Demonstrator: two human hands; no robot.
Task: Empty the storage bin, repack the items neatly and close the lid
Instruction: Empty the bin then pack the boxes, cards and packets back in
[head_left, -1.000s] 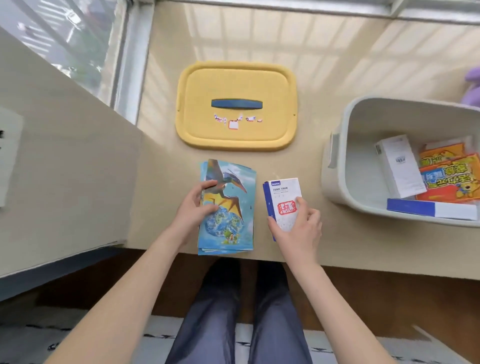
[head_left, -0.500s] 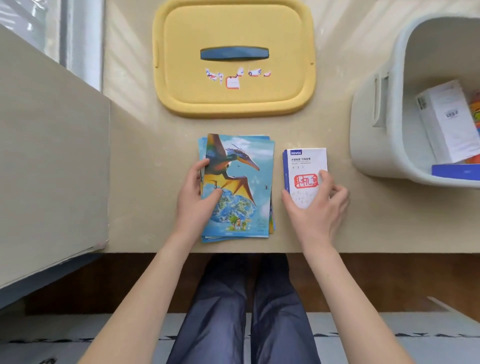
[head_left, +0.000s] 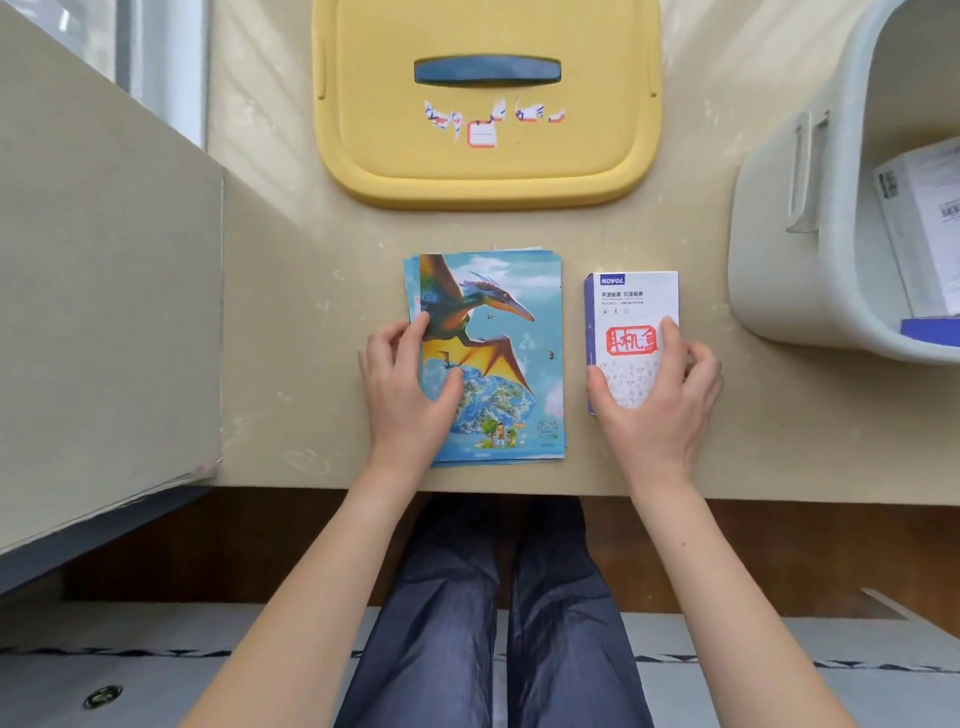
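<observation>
The left hand (head_left: 410, 384) is gripping the left edge of a stack of picture booklets (head_left: 498, 353) lying flat on the table (head_left: 291, 364), thumb pressing on the pterosaur cover, fingers curling round the side. The right hand (head_left: 660, 395) is pinching a white box (head_left: 631, 306) just beside the stack, thumb left, fingers right. The yellow lid (head_left: 488, 166) is lying behind them, and the storage bin (head_left: 779, 270) is sitting far right, holding what seems a white carton (head_left: 919, 218), partly cut off.
</observation>
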